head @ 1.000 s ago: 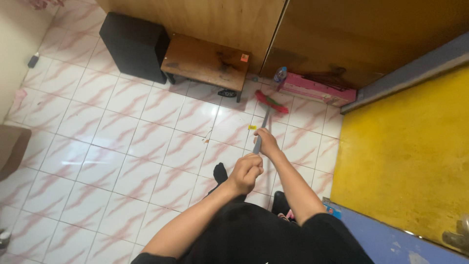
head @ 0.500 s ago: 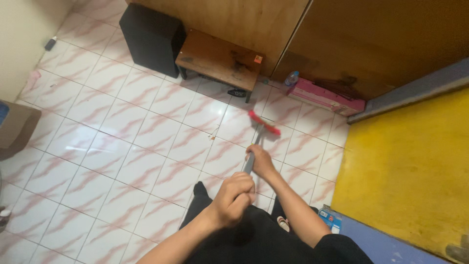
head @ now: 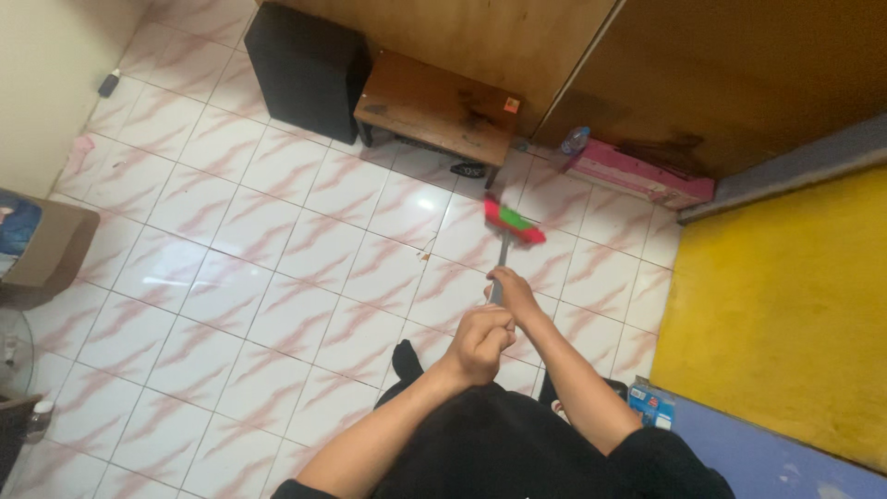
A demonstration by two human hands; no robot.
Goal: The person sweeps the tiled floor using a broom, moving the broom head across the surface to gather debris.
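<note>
I hold a broom with a grey handle [head: 503, 254] and a red and green brush head [head: 514, 222] that rests on the pink-veined white floor tiles [head: 231, 268]. My right hand [head: 514, 293] grips the handle lower down, nearer the head. My left hand [head: 480, 344] is closed around the handle's upper end, close to my body. A small bit of debris [head: 426, 256] lies on the tiles left of the brush head. My dark trousers and one dark-socked foot [head: 407, 356] show below the hands.
A low wooden bench [head: 434, 106] and a black box speaker [head: 305, 65] stand against wooden panels at the back. A pink box [head: 637, 173] and a plastic bottle [head: 575, 140] lie by the wall. A yellow surface [head: 785, 305] fills the right. A brown box [head: 46, 254] sits left.
The brush head went out toward the bench again after being drawn back toward me half a second ago. The view drifted, so the bench and speaker sit further right in the frame.
</note>
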